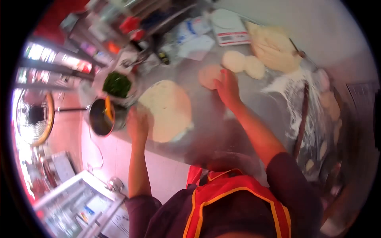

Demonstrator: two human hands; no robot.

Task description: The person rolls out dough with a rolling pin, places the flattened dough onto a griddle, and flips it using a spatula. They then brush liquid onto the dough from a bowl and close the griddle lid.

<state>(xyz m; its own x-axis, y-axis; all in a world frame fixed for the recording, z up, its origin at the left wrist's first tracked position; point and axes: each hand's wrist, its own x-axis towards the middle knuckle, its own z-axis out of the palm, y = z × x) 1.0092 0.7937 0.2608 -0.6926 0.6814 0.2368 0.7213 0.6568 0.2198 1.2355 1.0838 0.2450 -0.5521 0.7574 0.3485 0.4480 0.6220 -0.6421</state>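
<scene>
A large rolled-out sheet of dough (166,111) lies flat on the metal worktop (212,139). At its left edge is my left hand (137,123), smeared by motion, so its finger pose is unclear. My right hand (229,90) reaches over the worktop with thumb and fingers closed at the right edge of a round dough ball (208,76). Just behind it sit two more pale dough balls (233,61), side by side. To the left of my left hand stands a metal pot (99,121) with an orange-handled utensil (108,108) in it.
A bowl of chopped greens (117,84) stands behind the pot. Farther back are a white scale (229,29) and a yellowish cloth-like heap (274,47). White flour (295,89) covers the right side, with a dark rolling pin (302,119) across it.
</scene>
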